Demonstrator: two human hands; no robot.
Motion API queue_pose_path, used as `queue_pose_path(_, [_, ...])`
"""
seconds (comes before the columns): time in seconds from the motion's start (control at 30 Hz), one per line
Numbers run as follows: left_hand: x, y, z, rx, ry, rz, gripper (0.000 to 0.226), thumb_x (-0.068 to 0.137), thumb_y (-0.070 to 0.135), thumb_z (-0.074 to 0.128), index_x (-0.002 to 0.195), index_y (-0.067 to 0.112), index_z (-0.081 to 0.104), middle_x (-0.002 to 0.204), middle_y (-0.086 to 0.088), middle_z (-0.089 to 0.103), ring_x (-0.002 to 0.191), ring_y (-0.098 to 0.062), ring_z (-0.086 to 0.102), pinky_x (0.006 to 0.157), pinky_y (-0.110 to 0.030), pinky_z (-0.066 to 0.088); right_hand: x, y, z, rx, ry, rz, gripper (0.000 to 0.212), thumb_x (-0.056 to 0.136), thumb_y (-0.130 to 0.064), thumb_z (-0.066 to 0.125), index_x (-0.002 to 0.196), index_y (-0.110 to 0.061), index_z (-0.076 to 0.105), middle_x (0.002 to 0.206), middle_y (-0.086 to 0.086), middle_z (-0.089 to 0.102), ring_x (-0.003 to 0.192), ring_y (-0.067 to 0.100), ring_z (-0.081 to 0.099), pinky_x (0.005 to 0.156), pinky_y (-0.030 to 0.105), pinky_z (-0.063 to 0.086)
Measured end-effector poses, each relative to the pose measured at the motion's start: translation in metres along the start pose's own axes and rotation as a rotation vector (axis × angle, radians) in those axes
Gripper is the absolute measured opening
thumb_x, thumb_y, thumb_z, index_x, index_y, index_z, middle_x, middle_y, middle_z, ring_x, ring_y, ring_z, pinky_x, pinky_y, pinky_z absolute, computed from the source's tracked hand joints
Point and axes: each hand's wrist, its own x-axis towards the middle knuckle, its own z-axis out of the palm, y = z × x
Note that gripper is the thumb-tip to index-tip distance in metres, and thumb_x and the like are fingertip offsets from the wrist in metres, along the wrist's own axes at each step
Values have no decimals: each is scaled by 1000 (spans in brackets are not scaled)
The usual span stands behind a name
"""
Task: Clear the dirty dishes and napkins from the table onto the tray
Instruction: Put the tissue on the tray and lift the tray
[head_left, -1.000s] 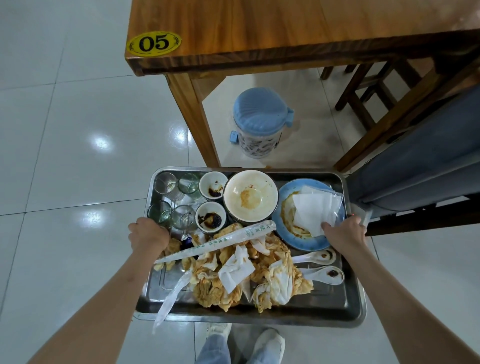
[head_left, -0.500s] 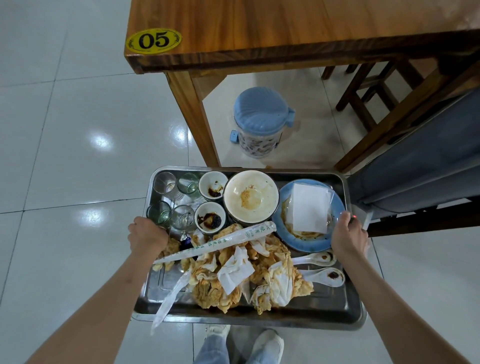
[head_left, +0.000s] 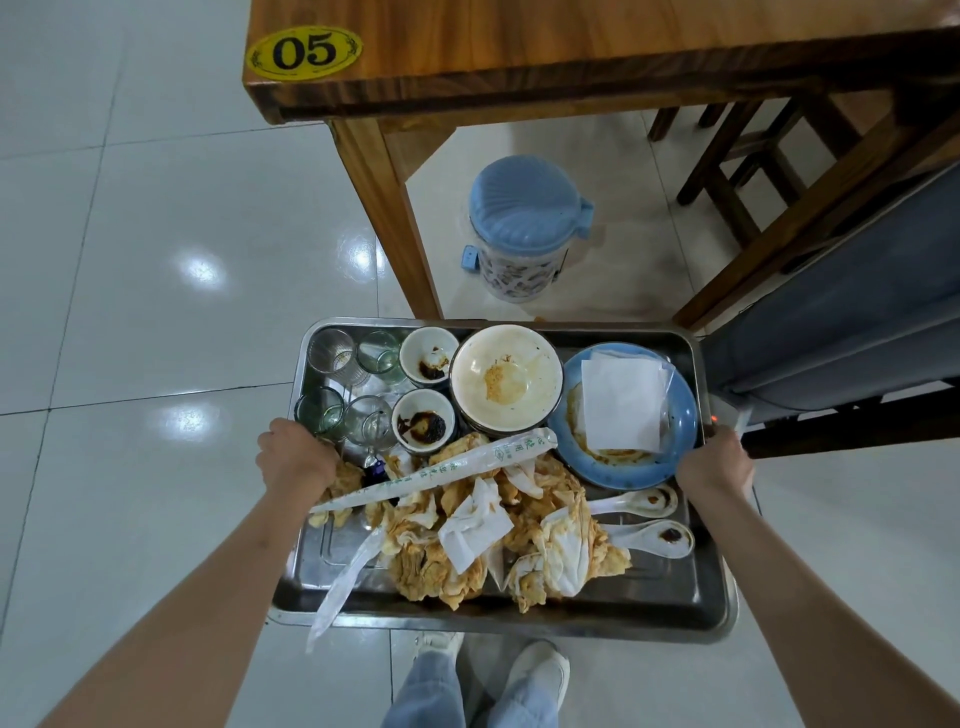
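A steel tray (head_left: 670, 597) is held off the floor in front of me. My left hand (head_left: 296, 460) grips its left rim and my right hand (head_left: 714, 465) grips its right rim. On it stand several glasses (head_left: 332, 353), two small sauce bowls (head_left: 423, 423), a large dirty bowl (head_left: 506, 376), and a blue plate (head_left: 680, 421) with a white napkin (head_left: 621, 405) lying flat on it. Stained crumpled napkins (head_left: 498, 535), a chopstick wrapper (head_left: 441, 467) and two white spoons (head_left: 649, 538) fill the near half.
The wooden table (head_left: 519, 47), labelled 05, stands just beyond the tray. A blue-lidded bin (head_left: 524, 228) sits under it. A grey padded bench (head_left: 852, 312) and wooden stools (head_left: 737, 156) are on the right. Tiled floor spreads to the left.
My right hand let go of the white napkin on the blue plate and moved to the tray's right rim. The napkin now lies flat. My left hand stayed on the left rim.
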Motion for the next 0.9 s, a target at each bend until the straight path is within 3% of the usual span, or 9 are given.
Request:
queue_pose_path(0.27, [5,-1,-2,-24,20,-17,48,81,0,64,120,-6,37,117,-30,50,107,-46,50,89,-50,45,-1,4,-6,-50,5,-26,33,83,9,49,116,2,49,106,28,58,99,43,55,68,36,40])
queue_pose_path(0.4, [6,-1,-3,-13,21,-14,43,80,-6,61,117,-6,38,111,-30,54,104,-45,52,84,-48,45,0,5,-7,-68,18,-36,30,85,8,48,114,2,49,104,28,58,95,43,56,67,38,42])
queue_pose_path(0.6, [11,-2,-2,50,6,-8,39,80,-7,58,116,-8,43,113,-30,53,106,-44,52,89,-49,46,-1,2,-6,-63,9,-34,28,85,6,52,112,2,48,102,27,58,92,41,56,65,38,42])
queue_pose_path(0.9, [14,-4,-1,-60,13,-55,36,82,-4,58,115,-8,43,113,-31,54,105,-46,53,86,-48,45,-2,2,-9,-81,-15,-51,30,79,7,61,107,5,51,99,26,58,90,40,56,64,38,44])
